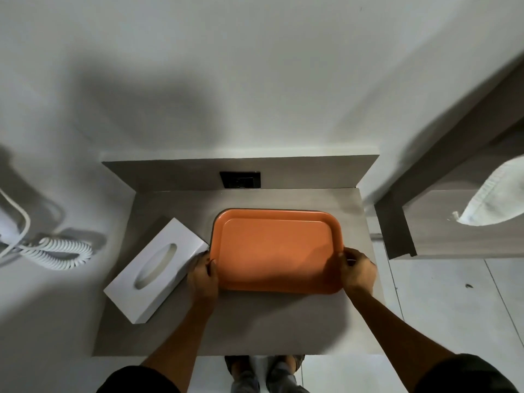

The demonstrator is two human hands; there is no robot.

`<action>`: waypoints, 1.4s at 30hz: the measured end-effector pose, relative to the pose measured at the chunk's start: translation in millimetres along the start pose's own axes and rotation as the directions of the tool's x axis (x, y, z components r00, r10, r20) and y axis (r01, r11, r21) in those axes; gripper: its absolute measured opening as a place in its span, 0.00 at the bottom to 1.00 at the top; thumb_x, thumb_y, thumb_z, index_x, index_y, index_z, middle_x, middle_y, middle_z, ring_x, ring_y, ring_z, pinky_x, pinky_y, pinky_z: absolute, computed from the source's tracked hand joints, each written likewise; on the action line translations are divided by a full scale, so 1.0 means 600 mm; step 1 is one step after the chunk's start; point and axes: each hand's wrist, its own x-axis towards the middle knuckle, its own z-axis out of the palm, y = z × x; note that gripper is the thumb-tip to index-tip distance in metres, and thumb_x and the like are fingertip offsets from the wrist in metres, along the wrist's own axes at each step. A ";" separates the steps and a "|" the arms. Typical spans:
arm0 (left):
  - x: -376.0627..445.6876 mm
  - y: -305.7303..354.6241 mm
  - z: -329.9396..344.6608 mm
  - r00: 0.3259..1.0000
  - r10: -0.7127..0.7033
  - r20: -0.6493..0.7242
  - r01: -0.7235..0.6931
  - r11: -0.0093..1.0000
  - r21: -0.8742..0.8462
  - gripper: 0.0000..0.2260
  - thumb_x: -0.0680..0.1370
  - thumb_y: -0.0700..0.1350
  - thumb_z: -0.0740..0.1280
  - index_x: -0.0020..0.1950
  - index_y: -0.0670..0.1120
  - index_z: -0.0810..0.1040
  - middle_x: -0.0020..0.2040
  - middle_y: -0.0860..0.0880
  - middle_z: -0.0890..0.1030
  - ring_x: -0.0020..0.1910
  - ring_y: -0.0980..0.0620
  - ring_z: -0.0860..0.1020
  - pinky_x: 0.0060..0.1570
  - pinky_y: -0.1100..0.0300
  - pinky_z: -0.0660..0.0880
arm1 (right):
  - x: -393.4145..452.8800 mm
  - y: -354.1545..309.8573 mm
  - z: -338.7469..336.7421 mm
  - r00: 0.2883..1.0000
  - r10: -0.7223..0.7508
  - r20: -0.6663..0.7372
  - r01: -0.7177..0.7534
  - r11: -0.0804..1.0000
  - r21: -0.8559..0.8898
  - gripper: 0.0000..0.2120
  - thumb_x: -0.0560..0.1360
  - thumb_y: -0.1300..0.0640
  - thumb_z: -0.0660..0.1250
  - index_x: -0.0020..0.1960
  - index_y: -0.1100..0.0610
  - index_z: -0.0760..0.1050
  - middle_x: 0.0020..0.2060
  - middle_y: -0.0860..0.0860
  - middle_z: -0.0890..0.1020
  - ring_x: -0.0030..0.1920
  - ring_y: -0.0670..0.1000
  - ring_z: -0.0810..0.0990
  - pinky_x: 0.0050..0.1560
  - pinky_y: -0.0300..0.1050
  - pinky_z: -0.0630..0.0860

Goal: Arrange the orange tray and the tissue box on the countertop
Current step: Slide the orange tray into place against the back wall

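Both hands on the orange tray (276, 251), one per short side. Left hand (202, 276) clasps the left rim, fingers curled over the edge; right hand (357, 272) pinches the right rim near the front corner, thumb on top. Each grip is closed on the tray. Can't tell if the tray is lifted or flat on the bench (255, 327); the shadow under the front edge hints at a slight lift, not conclusive.

Tray sits centre-right on the bench, long side parallel to the back panel. White tissue box (156, 269) lies at an angle on the left, its near-right corner just beside the tray's left rim and the left hand, possibly touching.

Risks, as I judge them:
- Sliding the tray left would shove the box, which already overhangs the bench's left edge slightly, so it could tip off.
- Right tray edge is near the bench's right edge; overshoot right and it overhangs.
- Left knuckles may snag the box corner.

Hard to read: fingertips under the rims are hidden, the dark socket plate (240, 180) is blurred, and the coiled cord (61, 252) and white towel (493, 199) are cut off at frame edges.
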 end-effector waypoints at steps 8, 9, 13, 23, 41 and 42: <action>-0.095 -0.049 0.025 0.953 0.300 -0.036 -0.275 0.911 0.308 0.35 0.82 0.62 0.60 0.81 0.40 0.70 0.78 0.36 0.74 0.75 0.35 0.77 0.73 0.36 0.77 | -0.043 0.064 0.001 0.962 -0.272 0.002 0.270 0.954 -0.131 0.34 0.85 0.37 0.61 0.86 0.53 0.66 0.81 0.60 0.72 0.80 0.65 0.72 0.80 0.69 0.72; -0.103 -0.056 0.030 0.938 0.345 -0.015 -0.316 0.876 0.365 0.38 0.80 0.65 0.59 0.83 0.41 0.68 0.81 0.36 0.71 0.78 0.34 0.74 0.74 0.34 0.74 | -0.057 0.075 0.005 0.930 -0.363 0.055 0.366 0.908 -0.203 0.35 0.86 0.37 0.59 0.88 0.51 0.62 0.84 0.58 0.69 0.83 0.62 0.69 0.83 0.70 0.67; -0.113 -0.073 0.047 0.837 0.538 0.103 -0.524 0.733 0.433 0.39 0.81 0.65 0.62 0.86 0.42 0.63 0.88 0.39 0.60 0.87 0.36 0.60 0.82 0.34 0.60 | -0.114 0.116 0.036 0.684 -0.643 0.343 0.729 0.620 -0.292 0.36 0.88 0.40 0.57 0.92 0.46 0.47 0.92 0.48 0.51 0.92 0.54 0.49 0.89 0.70 0.51; -0.128 -0.114 0.073 0.723 0.567 0.395 -0.691 0.604 0.397 0.37 0.85 0.65 0.59 0.88 0.46 0.56 0.90 0.44 0.51 0.90 0.42 0.53 0.86 0.35 0.59 | -0.174 0.166 0.091 0.603 -0.662 0.446 0.794 0.437 -0.423 0.37 0.89 0.38 0.56 0.91 0.56 0.53 0.91 0.55 0.53 0.91 0.60 0.55 0.87 0.64 0.49; -0.047 -0.073 0.087 0.713 0.558 0.425 -0.701 0.563 0.438 0.37 0.84 0.63 0.62 0.88 0.46 0.56 0.90 0.42 0.52 0.90 0.40 0.51 0.87 0.35 0.54 | -0.080 0.097 0.101 0.634 -0.569 0.524 0.773 0.436 -0.462 0.40 0.88 0.31 0.48 0.91 0.54 0.49 0.92 0.56 0.49 0.91 0.63 0.51 0.88 0.72 0.56; -0.039 -0.067 0.088 0.713 0.556 0.428 -0.702 0.565 0.434 0.37 0.85 0.63 0.61 0.88 0.46 0.55 0.90 0.43 0.51 0.90 0.41 0.50 0.87 0.35 0.54 | -0.072 0.091 0.101 0.634 -0.569 0.524 0.773 0.433 -0.464 0.40 0.88 0.31 0.48 0.91 0.54 0.50 0.91 0.57 0.49 0.91 0.63 0.51 0.87 0.72 0.57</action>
